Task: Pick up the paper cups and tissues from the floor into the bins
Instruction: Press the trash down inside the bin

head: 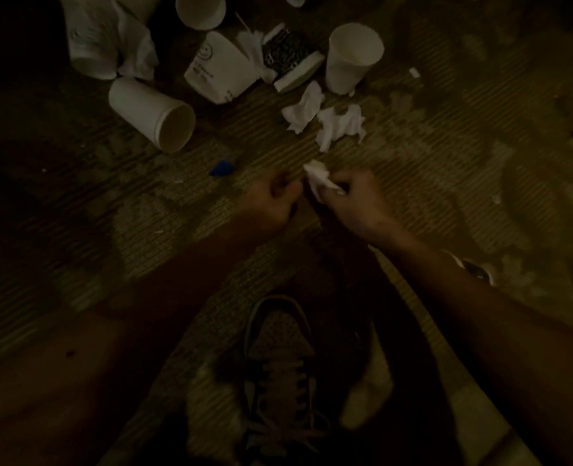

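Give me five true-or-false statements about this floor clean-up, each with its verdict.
1. The right hand grips a crumpled tissue. True.
2. The cup at the right of the pile lies on its side. False: the right cup stands upright, mouth up.
3. The left cup lies on its side, with its open mouth towards the camera. True.
4. No tissue remains on the floor. False: two loose tissues lie just beyond the hands.
5. A small blue scrap lies on the floor to the left of the left hand. True.
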A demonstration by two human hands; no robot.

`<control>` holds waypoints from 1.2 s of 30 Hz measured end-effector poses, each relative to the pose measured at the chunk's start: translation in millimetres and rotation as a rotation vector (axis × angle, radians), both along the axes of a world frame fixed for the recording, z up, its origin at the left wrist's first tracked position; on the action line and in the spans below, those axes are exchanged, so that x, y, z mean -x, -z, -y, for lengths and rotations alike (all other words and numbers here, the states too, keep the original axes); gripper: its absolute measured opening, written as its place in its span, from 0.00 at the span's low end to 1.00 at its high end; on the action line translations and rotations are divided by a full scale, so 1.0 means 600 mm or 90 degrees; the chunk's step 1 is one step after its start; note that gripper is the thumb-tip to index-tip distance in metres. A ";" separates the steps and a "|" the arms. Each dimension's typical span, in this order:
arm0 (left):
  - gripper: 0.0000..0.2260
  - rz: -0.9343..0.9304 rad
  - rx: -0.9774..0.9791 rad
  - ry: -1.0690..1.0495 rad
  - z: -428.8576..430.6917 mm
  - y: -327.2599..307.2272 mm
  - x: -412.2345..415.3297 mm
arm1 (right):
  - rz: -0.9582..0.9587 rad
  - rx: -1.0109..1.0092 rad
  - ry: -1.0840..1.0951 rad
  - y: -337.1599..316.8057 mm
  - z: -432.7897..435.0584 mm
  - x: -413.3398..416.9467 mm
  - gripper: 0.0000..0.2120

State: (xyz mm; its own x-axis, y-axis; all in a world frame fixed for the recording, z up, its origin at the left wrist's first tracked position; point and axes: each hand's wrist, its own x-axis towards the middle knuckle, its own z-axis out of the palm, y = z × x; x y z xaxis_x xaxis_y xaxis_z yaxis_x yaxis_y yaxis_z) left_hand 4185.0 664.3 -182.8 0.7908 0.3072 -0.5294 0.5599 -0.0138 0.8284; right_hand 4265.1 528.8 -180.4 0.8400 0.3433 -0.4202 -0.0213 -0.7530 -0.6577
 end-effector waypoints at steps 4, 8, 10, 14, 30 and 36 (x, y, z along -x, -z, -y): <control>0.10 0.036 0.115 -0.098 0.010 -0.021 0.000 | -0.119 -0.194 -0.020 -0.033 -0.036 0.041 0.09; 0.14 0.107 0.086 -0.174 0.023 -0.016 0.013 | -0.191 -0.185 -0.088 -0.047 -0.043 0.044 0.05; 0.13 0.138 0.042 -0.192 0.019 -0.013 0.019 | -0.294 -0.243 -0.065 -0.045 -0.036 0.024 0.07; 0.12 0.057 0.015 -0.220 0.002 0.003 0.022 | -0.108 -0.131 0.071 -0.009 -0.018 -0.031 0.08; 0.09 -0.089 0.074 -0.182 -0.016 0.006 0.012 | 0.031 0.042 -0.084 0.034 -0.033 -0.092 0.14; 0.11 -0.064 0.141 -0.286 -0.017 -0.006 0.014 | -0.231 -0.150 0.020 -0.010 -0.064 -0.002 0.16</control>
State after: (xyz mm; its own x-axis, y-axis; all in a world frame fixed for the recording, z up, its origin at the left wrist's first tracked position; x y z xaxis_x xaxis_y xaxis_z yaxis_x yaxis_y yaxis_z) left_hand 4176.8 674.8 -178.9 0.5478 0.4774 -0.6870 0.5474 0.4166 0.7259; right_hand 4266.1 567.3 -174.3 0.6643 0.4417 -0.6030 -0.3030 -0.5783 -0.7575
